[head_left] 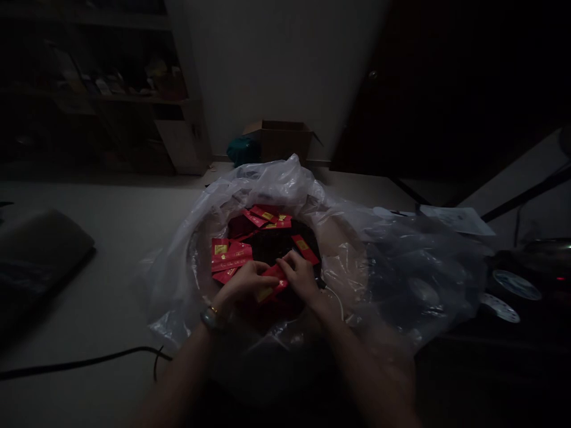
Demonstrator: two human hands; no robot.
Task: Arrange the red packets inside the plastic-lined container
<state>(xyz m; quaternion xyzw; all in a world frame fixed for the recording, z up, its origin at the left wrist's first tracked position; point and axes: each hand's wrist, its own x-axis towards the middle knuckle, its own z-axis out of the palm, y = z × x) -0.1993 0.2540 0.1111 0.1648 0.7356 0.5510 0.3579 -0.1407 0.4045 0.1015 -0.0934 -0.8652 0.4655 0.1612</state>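
Red packet (277,291), one, yellow-marked: held over the near part of the dark middle (270,242) of a round space ringed by clear plastic sheeting (285,178).

Left hand (243,280): thumb and fingers closed on the packet's left side; bracelet (212,319) at the wrist.

Right hand (300,274): fingers bent, tips pinching the packet's upper right edge, near the left fingertips.

Left-hand stack (232,257), red packets, overlapping: just beside the left hand, along the ring's left edge.

Far group (270,217), red packets, fanned: at the far edge. Between it and the hands, the dark middle gives room.

Single red packet (306,249), slanted: at the right edge, just beyond the right hand, leaving little space there.

White cable (336,299): curving right of the right wrist, inside the sheeting.

Cardboard box (286,139), open: beyond the far rim, beside a teal bag (243,151).

Pale floor (102,238): left of the sheeting.
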